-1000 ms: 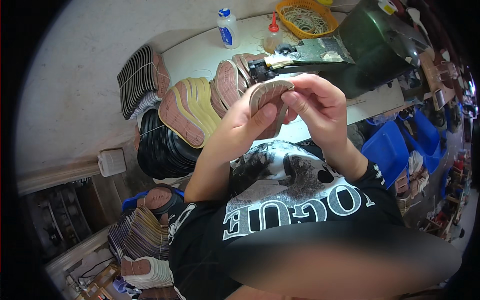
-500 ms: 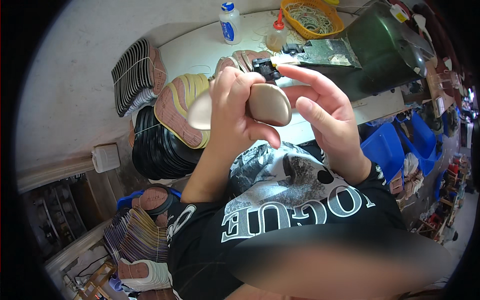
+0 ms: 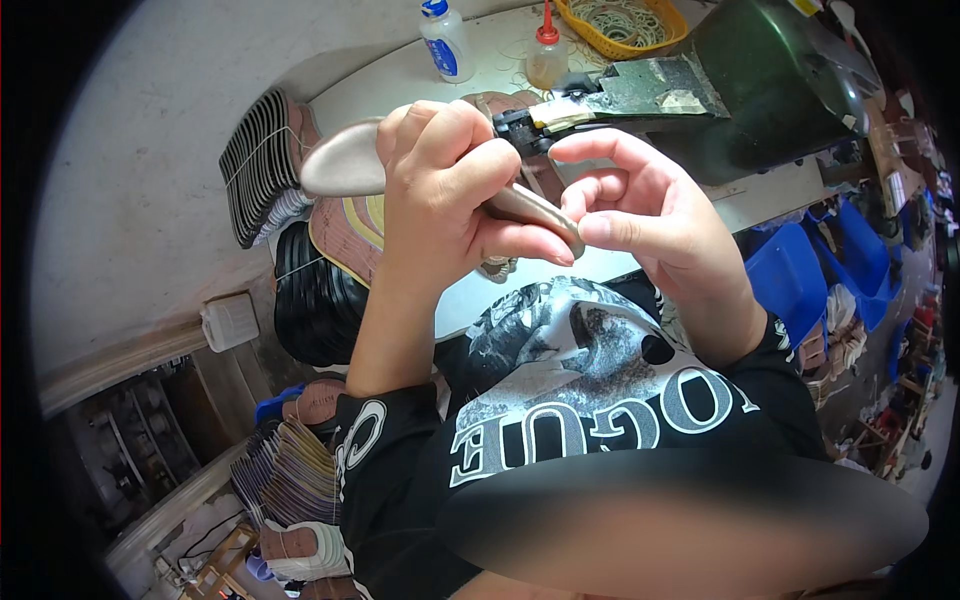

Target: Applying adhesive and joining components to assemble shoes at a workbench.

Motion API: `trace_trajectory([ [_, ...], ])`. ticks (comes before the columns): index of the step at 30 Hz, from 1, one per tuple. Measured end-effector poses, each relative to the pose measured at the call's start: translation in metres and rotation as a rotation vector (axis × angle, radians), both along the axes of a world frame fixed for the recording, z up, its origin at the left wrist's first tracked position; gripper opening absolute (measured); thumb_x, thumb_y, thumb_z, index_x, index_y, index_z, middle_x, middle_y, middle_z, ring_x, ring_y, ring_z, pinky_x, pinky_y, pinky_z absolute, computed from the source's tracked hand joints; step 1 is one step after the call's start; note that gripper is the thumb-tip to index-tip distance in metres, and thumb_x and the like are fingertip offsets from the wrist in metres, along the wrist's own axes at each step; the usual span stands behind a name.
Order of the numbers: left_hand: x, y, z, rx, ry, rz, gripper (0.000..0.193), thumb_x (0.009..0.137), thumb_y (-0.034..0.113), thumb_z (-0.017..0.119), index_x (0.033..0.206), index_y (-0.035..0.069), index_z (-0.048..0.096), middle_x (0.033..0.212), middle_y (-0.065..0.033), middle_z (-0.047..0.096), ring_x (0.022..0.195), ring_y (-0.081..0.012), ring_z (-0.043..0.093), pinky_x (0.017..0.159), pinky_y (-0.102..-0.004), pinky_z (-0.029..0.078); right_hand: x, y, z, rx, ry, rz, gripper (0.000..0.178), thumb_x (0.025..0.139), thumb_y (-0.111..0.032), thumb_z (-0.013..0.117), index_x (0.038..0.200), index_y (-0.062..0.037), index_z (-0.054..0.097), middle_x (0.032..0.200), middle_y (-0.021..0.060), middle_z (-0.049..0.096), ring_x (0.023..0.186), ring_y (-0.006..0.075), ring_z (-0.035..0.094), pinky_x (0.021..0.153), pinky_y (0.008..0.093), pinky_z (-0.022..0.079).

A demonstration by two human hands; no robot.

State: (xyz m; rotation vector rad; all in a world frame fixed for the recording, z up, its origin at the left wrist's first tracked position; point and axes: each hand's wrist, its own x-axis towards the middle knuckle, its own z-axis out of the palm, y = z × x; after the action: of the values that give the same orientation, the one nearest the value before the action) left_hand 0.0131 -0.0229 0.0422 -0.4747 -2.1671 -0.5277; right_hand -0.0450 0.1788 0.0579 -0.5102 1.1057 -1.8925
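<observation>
A shiny beige insole [image 3: 345,165] is tilted across the space over the worktable. My left hand [image 3: 440,185] wraps round its middle, fingers folded over the top and thumb along the lower edge. At the insole's right end, my right hand [image 3: 672,222] has its thumb and a bent finger pinching the rim, while the index finger stretches out above. Just beyond the hands is the black roller-like head [image 3: 520,130] of a dark green machine [image 3: 770,100]. My left hand hides the insole's middle.
Stacks of striped insoles [image 3: 262,165] and black insoles [image 3: 318,300] stand at the left. Behind the hands are a white bottle [image 3: 447,50], a red-tipped glue bottle [image 3: 547,62] and a yellow basket [image 3: 600,42] of bands. Blue bins [image 3: 790,280] stand at the right.
The insole has moved left and turned, its right end now seen edge-on. My right thumb and finger have come onto its rim.
</observation>
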Motion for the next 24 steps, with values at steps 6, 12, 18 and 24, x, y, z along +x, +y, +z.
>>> trace_trajectory([
  [6,-0.004,0.004,0.004,0.031,-0.101,-0.075,0.066,0.054,0.076,0.057,0.063,0.010,0.055,0.069,-0.0017,0.044,0.068,-0.0205,0.045,0.072,-0.0347,0.033,-0.007,0.002,-0.007,-0.071,-0.060,0.154,0.041,0.084,-0.007,0.068,0.121,0.0000,0.053,0.091,0.0037,0.063,0.087,0.0086,0.061,0.081,0.0237,0.048],
  [12,-0.004,0.010,-0.003,0.105,-0.051,-0.142,0.066,0.052,0.076,0.056,0.062,0.011,0.054,0.068,-0.0015,0.043,0.067,-0.0203,0.044,0.071,-0.0342,0.032,-0.003,0.003,-0.012,-0.154,-0.170,0.240,0.039,0.085,-0.009,0.067,0.121,0.0000,0.053,0.094,0.0033,0.063,0.087,0.0081,0.060,0.080,0.0228,0.048],
  [18,0.002,0.010,-0.008,0.143,-0.049,-0.124,0.066,0.051,0.076,0.057,0.062,0.011,0.053,0.067,-0.0014,0.043,0.066,-0.0199,0.044,0.070,-0.0340,0.031,0.005,0.003,-0.012,-0.182,-0.105,0.205,0.034,0.090,-0.009,0.062,0.121,-0.0009,0.050,0.095,0.0021,0.059,0.089,0.0074,0.056,0.080,0.0223,0.046],
  [24,0.008,0.010,-0.005,0.125,-0.054,-0.097,0.066,0.052,0.076,0.058,0.063,0.011,0.052,0.066,-0.0010,0.043,0.065,-0.0198,0.044,0.070,-0.0346,0.031,0.008,0.007,-0.010,-0.147,0.093,0.138,0.039,0.092,-0.009,0.060,0.127,-0.0007,0.044,0.093,0.0013,0.056,0.087,0.0077,0.054,0.079,0.0227,0.043],
])
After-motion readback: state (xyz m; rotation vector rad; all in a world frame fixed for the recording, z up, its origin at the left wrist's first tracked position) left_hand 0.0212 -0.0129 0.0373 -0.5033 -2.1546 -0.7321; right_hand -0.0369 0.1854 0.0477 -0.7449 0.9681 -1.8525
